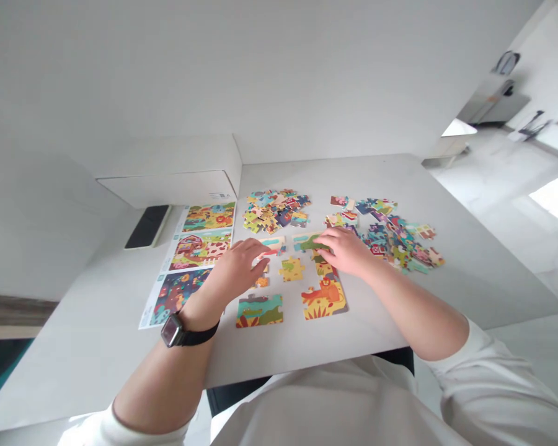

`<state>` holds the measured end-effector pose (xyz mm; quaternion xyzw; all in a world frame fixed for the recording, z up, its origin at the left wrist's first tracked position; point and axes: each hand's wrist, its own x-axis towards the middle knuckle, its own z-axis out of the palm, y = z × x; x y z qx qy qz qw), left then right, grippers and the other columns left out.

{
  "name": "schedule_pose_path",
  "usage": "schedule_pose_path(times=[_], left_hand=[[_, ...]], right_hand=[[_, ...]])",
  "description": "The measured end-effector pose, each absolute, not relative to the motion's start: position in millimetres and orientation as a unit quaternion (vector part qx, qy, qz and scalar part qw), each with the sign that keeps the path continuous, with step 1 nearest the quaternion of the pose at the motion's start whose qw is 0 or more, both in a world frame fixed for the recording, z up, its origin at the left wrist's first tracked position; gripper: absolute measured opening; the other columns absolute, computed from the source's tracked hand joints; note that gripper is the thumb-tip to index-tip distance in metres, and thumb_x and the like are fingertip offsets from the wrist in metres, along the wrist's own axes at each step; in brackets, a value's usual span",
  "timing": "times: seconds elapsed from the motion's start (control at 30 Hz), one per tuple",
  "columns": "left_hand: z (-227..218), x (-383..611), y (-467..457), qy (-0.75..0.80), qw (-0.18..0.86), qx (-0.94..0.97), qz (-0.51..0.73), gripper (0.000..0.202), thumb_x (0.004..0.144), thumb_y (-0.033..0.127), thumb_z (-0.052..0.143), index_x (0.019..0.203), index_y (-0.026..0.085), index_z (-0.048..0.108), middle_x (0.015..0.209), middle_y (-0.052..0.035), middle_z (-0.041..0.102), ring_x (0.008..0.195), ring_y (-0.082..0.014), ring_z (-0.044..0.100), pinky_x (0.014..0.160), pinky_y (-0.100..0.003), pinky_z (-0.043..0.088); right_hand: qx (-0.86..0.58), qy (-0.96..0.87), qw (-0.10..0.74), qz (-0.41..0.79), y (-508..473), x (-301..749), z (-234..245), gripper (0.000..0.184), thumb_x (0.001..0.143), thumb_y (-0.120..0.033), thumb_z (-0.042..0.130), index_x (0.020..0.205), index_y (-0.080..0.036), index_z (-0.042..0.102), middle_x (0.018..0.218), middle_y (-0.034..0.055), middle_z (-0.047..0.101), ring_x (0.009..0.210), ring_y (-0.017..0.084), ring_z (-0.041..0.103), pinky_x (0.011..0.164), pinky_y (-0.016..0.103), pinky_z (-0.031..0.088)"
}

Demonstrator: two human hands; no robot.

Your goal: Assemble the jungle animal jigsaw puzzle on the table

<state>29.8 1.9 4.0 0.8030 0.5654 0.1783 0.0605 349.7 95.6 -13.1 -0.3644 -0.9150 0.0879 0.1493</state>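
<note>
R hand [344, 249], prob. on edge piece [307, 242]

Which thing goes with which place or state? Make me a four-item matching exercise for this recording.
1. watch
2. lion section
3. white box
4. picture sheet

A. at the back left of the table
B. right of the crocodile section
C. worn on the left wrist
D. showing three printed scenes

Pairs: 1-C; 2-B; 3-A; 4-D

matt cardbd puzzle pcs [326, 298], smooth tbl [483, 272], paper sheets [201, 251], cloth shirt [325, 406]
</note>
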Motion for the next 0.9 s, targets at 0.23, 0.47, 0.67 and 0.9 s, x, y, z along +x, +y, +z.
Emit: schedule_pose_path(times=[0.23,0.47,0.67,0.9], left_hand=[[9,32,0,0.559,0.108,0.804,0.172,0.038,0.110,0.042,0.048,0.122,0.024,0.079,0.120,-0.0068,0.083,0.102,-0.0245,0.078,0.085,-0.033,0.057],[7,33,2,0.559,0.114,0.806,0.157,0.046,0.107,0.051,0.046,0.120,0.026,0.081,0.115,-0.0070,0.085,0.090,-0.0244,0.079,0.080,-0.033,0.058],[6,31,4,0.564,0.105,0.806,0.144,0.048,0.107,0.053,0.045,0.121,0.025,0.081,0.109,-0.0072,0.085,0.086,-0.0239,0.078,0.078,-0.031,0.057],[-1,28,6,0.558,0.091,0.813,0.139,0.047,0.107,0.054,0.046,0.122,0.027,0.081,0.115,-0.0071,0.085,0.091,-0.0253,0.079,0.081,-0.032,0.058]], right_hand=[[-0.424,-0.889,0.117,0.127,102,359,7,0.023,0.103,-0.022,0.070,0.122,-0.024,0.081,0.112,0.0071,0.083,0.104,0.024,0.074,0.092,0.035,0.053],[-0.496,-0.851,0.094,0.146,121,387,26,0.023,0.100,-0.019,0.069,0.118,-0.024,0.082,0.109,0.0050,0.086,0.099,0.022,0.077,0.086,0.031,0.052],[-0.643,-0.742,0.102,0.160,154,474,42,0.026,0.094,-0.013,0.071,0.115,-0.023,0.083,0.112,0.0041,0.086,0.096,0.019,0.078,0.086,0.026,0.055],[-0.773,-0.588,0.035,0.237,170,552,31,0.041,0.072,-0.036,0.101,0.101,-0.016,0.079,0.093,0.0104,0.083,0.069,0.020,0.073,0.065,0.028,0.056]])
